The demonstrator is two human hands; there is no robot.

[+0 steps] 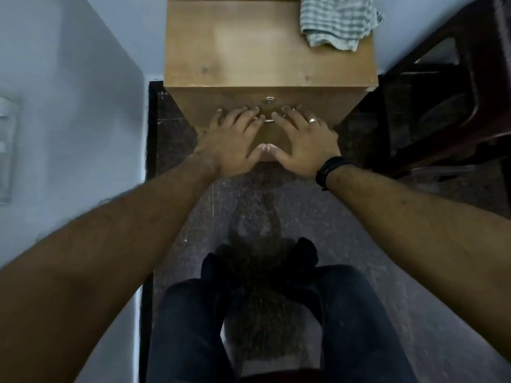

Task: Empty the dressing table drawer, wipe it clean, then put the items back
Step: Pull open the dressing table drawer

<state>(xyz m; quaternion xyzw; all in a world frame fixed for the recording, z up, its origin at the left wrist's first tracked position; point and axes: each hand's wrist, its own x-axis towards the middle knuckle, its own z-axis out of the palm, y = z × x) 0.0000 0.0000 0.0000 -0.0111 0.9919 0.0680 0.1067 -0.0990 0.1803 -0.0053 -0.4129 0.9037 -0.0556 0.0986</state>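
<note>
both hands lie flat against the drawer front (265, 125) of the wooden dressing table, and the drawer is closed flush with the cabinet. the left hand (235, 139) spreads its fingers (250, 117) straight over the left half of the metal handle (269, 120), palm on the wood. the right hand (304, 142), wearing a ring and a dark wristband, mirrors it on the right half, fingers extended, the two thumbs touching just below the handle. neither hand has a curled hold on anything; whether any fingertip hooks behind the handle bar cannot be told. a small round lock (268, 100) sits just above the handle.

a checked cloth (341, 22) lies crumpled on the desk (249, 45) top, well above the handle and toward the right back corner. no drawer items show anywhere on that top or on the floor.

with the drawer shut and nothing set out, this could be the very start, before opening, or the final push after refilling; the view alone does not settle it. if it is the start, the next move calls for fingers curling under the handle and a straight pull toward the knees, with both hands keeping the drawer level on its runners.
</note>
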